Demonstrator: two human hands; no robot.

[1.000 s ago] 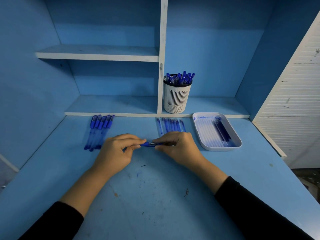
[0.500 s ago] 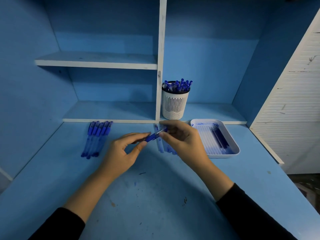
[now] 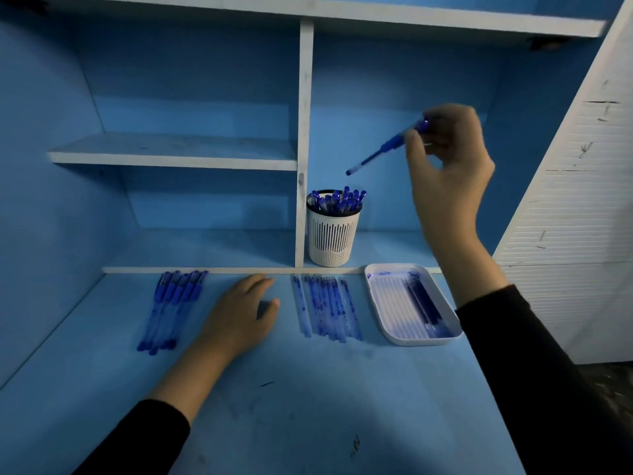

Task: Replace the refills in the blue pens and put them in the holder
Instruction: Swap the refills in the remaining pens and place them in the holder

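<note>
— Where is the blue pen (image 3: 386, 148)?

— In the air, pinched at its upper end by the thumb and fingers of the right hand (image 3: 447, 173). It slants down to the left, with its lower end above the holder (image 3: 333, 236) and not touching it.

— And the holder?

— It stands on the lower shelf (image 3: 205, 248), just beside the white upright, with a cluster of pens (image 3: 340, 199) sticking out of its top.

— The left hand (image 3: 241, 313)?

— Palm down on the desk (image 3: 308, 406), fingers loosely spread and holding nothing. It lies between a row of pens (image 3: 171, 308) to its left and a row of refills (image 3: 325, 308) to its right.

— Anything further right?

— A white tray (image 3: 387, 303) on the desk, just beside the refills, with a few dark refills (image 3: 423, 308) lying along its right side.

— Are those in the tray spent ones?

— I cannot tell.
</note>
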